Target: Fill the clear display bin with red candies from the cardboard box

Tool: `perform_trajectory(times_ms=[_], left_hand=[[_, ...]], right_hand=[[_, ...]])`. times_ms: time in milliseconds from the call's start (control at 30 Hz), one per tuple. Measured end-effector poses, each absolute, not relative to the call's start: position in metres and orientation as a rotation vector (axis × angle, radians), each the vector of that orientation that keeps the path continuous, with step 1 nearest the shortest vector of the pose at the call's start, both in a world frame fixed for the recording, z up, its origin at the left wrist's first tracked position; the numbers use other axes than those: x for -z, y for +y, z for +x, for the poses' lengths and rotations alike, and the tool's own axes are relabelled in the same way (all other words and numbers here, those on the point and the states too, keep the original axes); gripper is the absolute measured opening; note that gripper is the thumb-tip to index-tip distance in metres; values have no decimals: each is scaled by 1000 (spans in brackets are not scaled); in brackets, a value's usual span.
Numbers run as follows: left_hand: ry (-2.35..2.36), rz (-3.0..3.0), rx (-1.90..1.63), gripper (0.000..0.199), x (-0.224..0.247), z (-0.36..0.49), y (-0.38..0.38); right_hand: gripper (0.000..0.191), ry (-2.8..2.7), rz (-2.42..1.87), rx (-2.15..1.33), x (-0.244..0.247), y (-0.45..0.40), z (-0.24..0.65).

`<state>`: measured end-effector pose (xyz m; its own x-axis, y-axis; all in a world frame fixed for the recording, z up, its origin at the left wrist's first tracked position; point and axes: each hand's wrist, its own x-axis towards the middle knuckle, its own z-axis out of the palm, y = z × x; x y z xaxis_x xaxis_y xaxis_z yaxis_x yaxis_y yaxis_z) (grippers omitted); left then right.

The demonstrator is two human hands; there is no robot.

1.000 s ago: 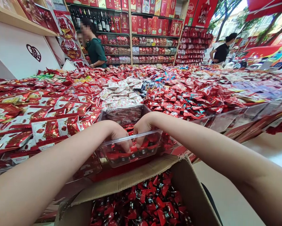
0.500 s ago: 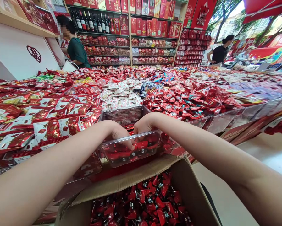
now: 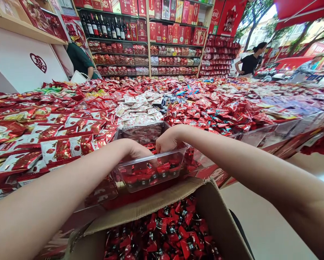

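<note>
Both hands reach down into a clear plastic bin (image 3: 148,181) that holds red and black wrapped candies (image 3: 163,169). My left hand (image 3: 141,151) is inside the bin's left half, its fingers dipping behind the clear front wall and hard to make out. On the right side of the bin, my right hand (image 3: 167,141) is bent downward with curled fingers among the candies; its fingertips are hidden. Below the bin stands an open cardboard box (image 3: 148,207) with many of the same red and black candies (image 3: 172,229).
Piles of packaged sweets (image 3: 67,146) spread left, right and behind the bin. Shelves with bottles (image 3: 103,27) and red boxes line the back. One person (image 3: 80,59) stands at the back left, another (image 3: 250,63) at the back right.
My left hand has shifted slightly right and deeper among the candies. My right hand has moved a little within the bin. The person at the back left has moved behind hanging goods.
</note>
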<state>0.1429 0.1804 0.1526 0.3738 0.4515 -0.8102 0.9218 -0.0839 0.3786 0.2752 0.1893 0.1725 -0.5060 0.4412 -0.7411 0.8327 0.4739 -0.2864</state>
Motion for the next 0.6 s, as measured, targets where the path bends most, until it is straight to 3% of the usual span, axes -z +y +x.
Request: perform_trajectory(times_ms=[167, 367, 600], left_hand=[[1233, 1453, 700, 34, -153, 145, 179], [1167, 1416, 689, 30, -149, 146, 181], [1164, 1442, 666, 31, -149, 145, 181]], right_hand=[[45, 2197, 1044, 762, -181, 179, 275], [48, 2126, 1031, 941, -176, 177, 274], [47, 2274, 1017, 628, -174, 181, 272]])
